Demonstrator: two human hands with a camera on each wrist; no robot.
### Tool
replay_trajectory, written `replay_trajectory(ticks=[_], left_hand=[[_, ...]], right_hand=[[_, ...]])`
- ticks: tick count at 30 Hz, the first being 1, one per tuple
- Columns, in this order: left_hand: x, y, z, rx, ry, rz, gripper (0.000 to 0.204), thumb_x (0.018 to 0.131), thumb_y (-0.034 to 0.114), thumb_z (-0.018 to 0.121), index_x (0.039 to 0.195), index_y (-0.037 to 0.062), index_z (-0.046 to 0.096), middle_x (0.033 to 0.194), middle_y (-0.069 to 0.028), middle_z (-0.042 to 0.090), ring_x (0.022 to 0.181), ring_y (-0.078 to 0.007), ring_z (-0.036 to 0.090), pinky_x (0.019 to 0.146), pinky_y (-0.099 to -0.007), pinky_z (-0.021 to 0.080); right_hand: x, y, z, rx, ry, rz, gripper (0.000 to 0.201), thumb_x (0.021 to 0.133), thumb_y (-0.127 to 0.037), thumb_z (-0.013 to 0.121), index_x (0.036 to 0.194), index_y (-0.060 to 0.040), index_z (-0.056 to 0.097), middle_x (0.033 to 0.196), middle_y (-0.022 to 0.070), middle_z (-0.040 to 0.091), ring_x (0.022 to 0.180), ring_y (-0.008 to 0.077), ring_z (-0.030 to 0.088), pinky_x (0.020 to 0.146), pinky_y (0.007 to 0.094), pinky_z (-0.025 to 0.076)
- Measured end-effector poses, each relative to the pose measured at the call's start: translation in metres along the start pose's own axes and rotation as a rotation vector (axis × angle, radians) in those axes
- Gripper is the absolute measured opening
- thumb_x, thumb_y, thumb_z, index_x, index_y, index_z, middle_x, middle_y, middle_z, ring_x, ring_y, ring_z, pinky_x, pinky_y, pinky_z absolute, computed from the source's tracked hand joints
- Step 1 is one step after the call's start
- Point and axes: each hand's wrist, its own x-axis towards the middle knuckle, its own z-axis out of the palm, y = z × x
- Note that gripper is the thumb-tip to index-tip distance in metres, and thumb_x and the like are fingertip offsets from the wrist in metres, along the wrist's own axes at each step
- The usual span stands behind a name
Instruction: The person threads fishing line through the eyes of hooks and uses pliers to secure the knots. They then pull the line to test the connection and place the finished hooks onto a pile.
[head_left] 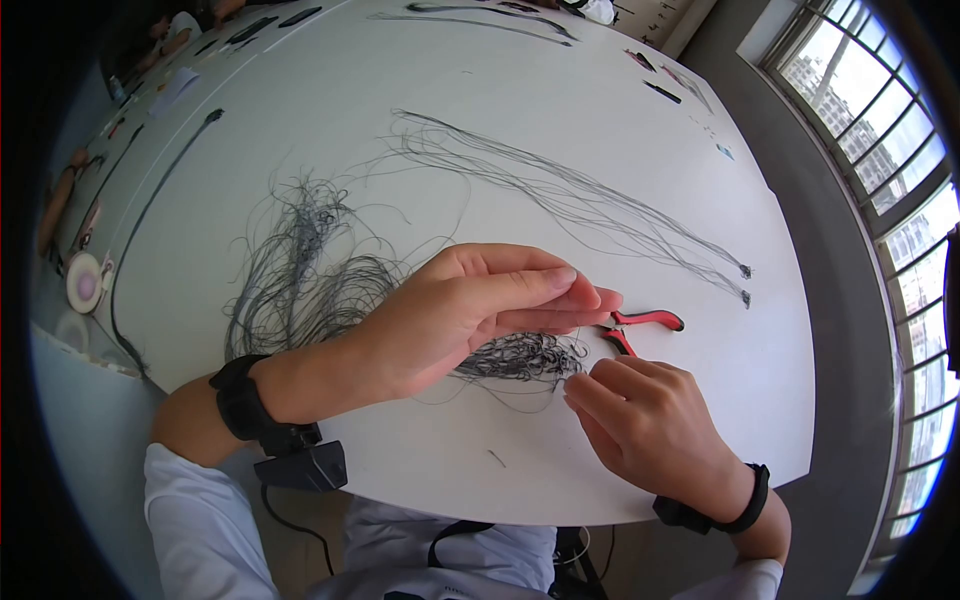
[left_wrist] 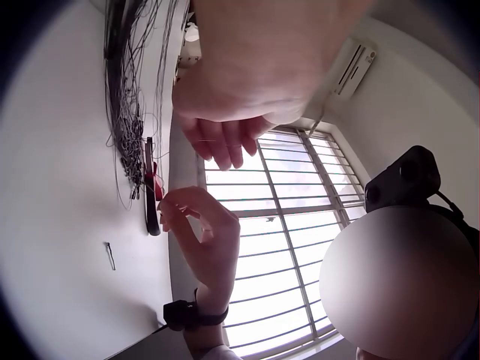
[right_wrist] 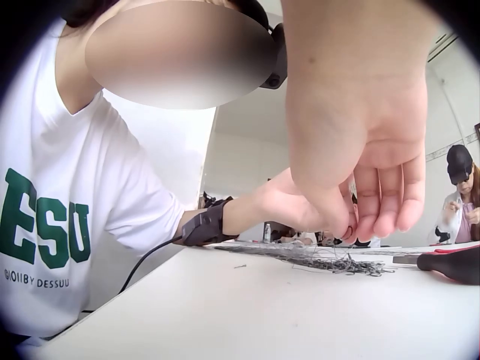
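In the head view my left hand point(head_left: 470, 305) is raised over a bundle of dark, curly-ended strands point(head_left: 525, 358), its thumb against the index finger and the other fingers extended. A faint thin strand point(left_wrist: 213, 140) crosses those fingers in the left wrist view. My right hand point(head_left: 650, 420) is lower and to the right, thumb and index fingertip together beside the bundle's curled ends. The right wrist view has a tiny dark loop at the thumb tip of my right hand point(right_wrist: 360, 142). Red-handled pliers point(head_left: 650, 319) lie just beyond both hands.
A large tangle of strands point(head_left: 310, 215) spreads on the white table point(head_left: 440, 460) to the left. Longer strands with knotted ends point(head_left: 745, 271) lie beyond the pliers. A small dark piece point(head_left: 497, 458) is near the front edge. A white spool point(head_left: 85, 282) stands far left.
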Motion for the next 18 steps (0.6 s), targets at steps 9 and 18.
replay_trajectory(ticks=[9, 18], left_hand=[[0.001, -0.003, 0.002, 0.103, -0.008, 0.017, 0.025, 0.095, 0.015, 0.044, 0.102, -0.0025, 0.06, 0.114, -0.0201, 0.058, 0.106, -0.025, 0.058, 0.094, -0.032, 0.044], [-0.003, -0.003, 0.008, 0.295, -0.087, -0.113, 0.022, 0.092, 0.009, 0.051, 0.105, -0.0064, 0.06, 0.095, -0.0152, 0.065, 0.085, -0.0169, 0.064, 0.075, -0.0256, 0.053]], right_hand=[[0.003, -0.003, -0.001, 0.004, -0.004, -0.031, 0.016, 0.066, 0.0, 0.059, 0.08, -0.0058, 0.054, 0.06, 0.0016, 0.042, 0.05, 0.0153, 0.047, 0.04, 0.0298, 0.037], [0.012, -0.002, -0.027, 0.026, 0.176, -0.073, 0.018, 0.066, 0.002, 0.063, 0.081, -0.0025, 0.053, 0.063, 0.0031, 0.045, 0.052, 0.0155, 0.05, 0.042, 0.0282, 0.039]])
